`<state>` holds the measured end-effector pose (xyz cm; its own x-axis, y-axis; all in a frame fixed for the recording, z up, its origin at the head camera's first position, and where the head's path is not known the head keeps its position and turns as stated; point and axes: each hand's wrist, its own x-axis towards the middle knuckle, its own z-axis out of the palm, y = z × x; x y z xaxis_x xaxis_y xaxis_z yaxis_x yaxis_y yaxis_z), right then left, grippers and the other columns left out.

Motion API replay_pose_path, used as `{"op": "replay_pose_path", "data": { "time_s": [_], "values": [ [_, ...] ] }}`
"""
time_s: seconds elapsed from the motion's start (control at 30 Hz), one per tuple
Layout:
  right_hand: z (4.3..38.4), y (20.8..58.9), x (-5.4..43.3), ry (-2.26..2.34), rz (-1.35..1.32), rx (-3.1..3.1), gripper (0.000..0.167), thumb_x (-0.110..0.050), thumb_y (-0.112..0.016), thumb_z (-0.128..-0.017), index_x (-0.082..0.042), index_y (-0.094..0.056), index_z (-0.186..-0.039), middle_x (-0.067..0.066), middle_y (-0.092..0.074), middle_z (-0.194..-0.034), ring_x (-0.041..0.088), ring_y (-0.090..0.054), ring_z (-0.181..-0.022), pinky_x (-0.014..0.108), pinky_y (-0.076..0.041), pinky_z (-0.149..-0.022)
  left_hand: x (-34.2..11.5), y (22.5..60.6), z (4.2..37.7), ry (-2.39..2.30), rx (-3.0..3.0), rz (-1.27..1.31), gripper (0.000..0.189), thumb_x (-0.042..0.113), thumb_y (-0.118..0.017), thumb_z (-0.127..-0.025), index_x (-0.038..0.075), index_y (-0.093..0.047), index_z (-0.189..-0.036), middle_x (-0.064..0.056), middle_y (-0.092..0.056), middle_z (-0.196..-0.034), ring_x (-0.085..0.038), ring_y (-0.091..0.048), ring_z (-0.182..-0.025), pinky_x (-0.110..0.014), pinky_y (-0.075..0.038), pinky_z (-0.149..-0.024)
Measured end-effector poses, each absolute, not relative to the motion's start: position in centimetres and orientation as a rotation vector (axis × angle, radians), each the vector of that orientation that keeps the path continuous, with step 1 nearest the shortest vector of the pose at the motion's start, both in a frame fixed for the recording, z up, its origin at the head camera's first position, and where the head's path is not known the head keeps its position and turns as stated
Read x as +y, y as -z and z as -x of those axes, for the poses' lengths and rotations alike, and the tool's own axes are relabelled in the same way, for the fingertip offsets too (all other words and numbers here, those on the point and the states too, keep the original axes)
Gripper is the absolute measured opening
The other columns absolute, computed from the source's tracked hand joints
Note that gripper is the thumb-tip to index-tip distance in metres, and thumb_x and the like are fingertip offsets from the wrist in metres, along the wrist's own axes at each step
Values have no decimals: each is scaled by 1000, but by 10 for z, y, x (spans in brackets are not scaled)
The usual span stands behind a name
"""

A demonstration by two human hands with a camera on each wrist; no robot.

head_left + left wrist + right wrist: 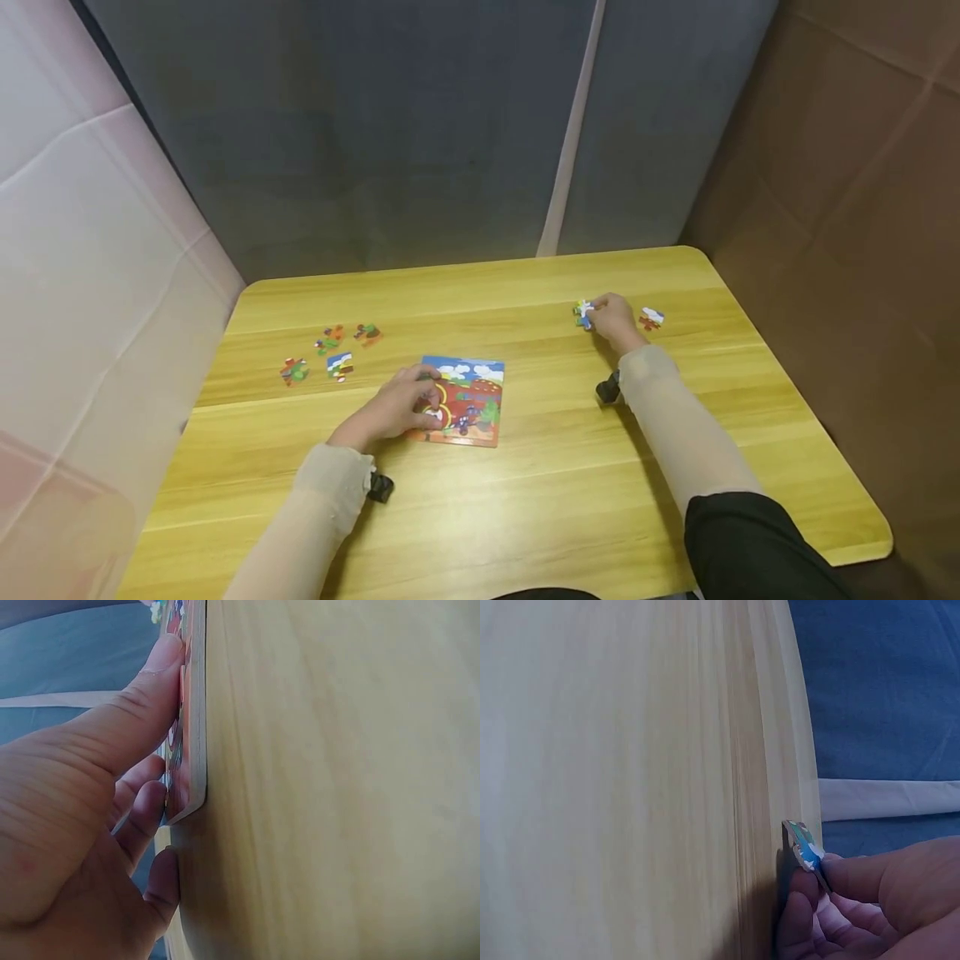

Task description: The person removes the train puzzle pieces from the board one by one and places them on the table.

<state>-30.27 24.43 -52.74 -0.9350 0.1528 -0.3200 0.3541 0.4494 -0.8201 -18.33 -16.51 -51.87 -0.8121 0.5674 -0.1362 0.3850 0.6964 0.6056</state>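
Observation:
My left hand (401, 404) rests on the left part of a square jigsaw puzzle (480, 408) with a red, blue and green picture. In the left wrist view the thumb (154, 671) lies on the picture face, just inside the puzzle's thick grey edge (198, 735), with the other fingers loosely bent beside it. My right hand (615, 321), farther back on the right, pinches a jigsaw piece (583, 313) between thumb and fingers. The right wrist view shows that piece (802, 846) tilted above the table, blue, green and white on its face.
One more jigsaw piece (651, 318) lies right of my right hand. Several loose pieces (340, 367) are spread on the left of the wooden table (540, 500). Grey cloth (450, 150) hangs behind the table's far edge, with further hangings at both sides.

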Motion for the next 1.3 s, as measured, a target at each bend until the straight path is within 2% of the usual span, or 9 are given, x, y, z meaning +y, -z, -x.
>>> {"op": "replay_pose_path", "data": {
  "time_s": [0.13,0.37,0.57,0.7,0.83,0.93,1.03,1.2,1.3],
  "values": [
    [304,525,246,1373,-414,2605,29,-11,-57,-103,5,-56,-127,22,-59,-123,25,-58,-95,32,-50,-76,-164,521,183,-826,2595,-729,24,31,-83,-84,22,-60,-85,-6,-46,-147,-35,-36,-137,-58,-34,-108],
    [300,519,250,1165,-340,2794,22,-10,-59,-100,8,-59,-114,24,-62,-118,33,-57,-101,42,-51,-86,-161,520,182,-826,2603,-755,25,31,-82,-84,20,-60,-85,-8,-46,-147,-38,-36,-137,-62,-33,-108],
    [296,520,252,1050,-310,2845,24,-10,-56,-101,8,-57,-117,25,-61,-121,38,-58,-108,50,-51,-94,-159,519,182,-831,2600,-752,24,32,-82,-83,21,-61,-85,-6,-46,-147,-35,-37,-137,-58,-34,-109],
    [296,521,253,1072,-298,2844,23,-9,-53,-101,7,-56,-116,25,-60,-119,36,-57,-104,49,-50,-91,-159,520,183,-823,2604,-759,24,32,-82,-84,22,-60,-84,-6,-46,-148,-35,-37,-136,-58,-35,-107],
    [296,523,253,1032,-288,2846,19,-12,-50,-102,4,-55,-111,21,-59,-110,33,-53,-93,46,-49,-82,-158,521,182,-819,2608,-754,24,33,-82,-84,22,-60,-84,-6,-46,-148,-35,-38,-136,-58,-35,-106],
    [295,524,248,886,-246,2909,22,-16,-48,-104,2,-55,-115,20,-60,-110,34,-57,-93,46,-50,-80,-158,521,182,-829,2601,-757,24,32,-82,-84,21,-61,-85,-7,-46,-148,-35,-38,-136,-58,-36,-106],
    [292,520,237,746,-143,3006,29,-17,-47,-104,2,-58,-124,21,-63,-117,36,-61,-95,49,-52,-78,-158,520,183,-836,2596,-752,24,32,-83,-84,21,-61,-84,-7,-46,-148,-36,-37,-137,-59,-35,-107],
    [281,509,205,748,129,3043,35,-14,-46,-103,1,-59,-132,20,-64,-124,31,-59,-80,44,-53,-65,-161,520,184,-815,2604,-762,25,32,-82,-83,22,-60,-83,-8,-46,-147,-37,-38,-136,-60,-36,-106],
    [275,505,187,783,311,2976,33,-16,-49,-105,-1,-58,-133,16,-64,-123,26,-62,-87,39,-55,-73,-161,520,185,-811,2601,-754,24,33,-81,-84,23,-59,-82,-7,-45,-148,-37,-37,-137,-60,-35,-107]
  ]
}}
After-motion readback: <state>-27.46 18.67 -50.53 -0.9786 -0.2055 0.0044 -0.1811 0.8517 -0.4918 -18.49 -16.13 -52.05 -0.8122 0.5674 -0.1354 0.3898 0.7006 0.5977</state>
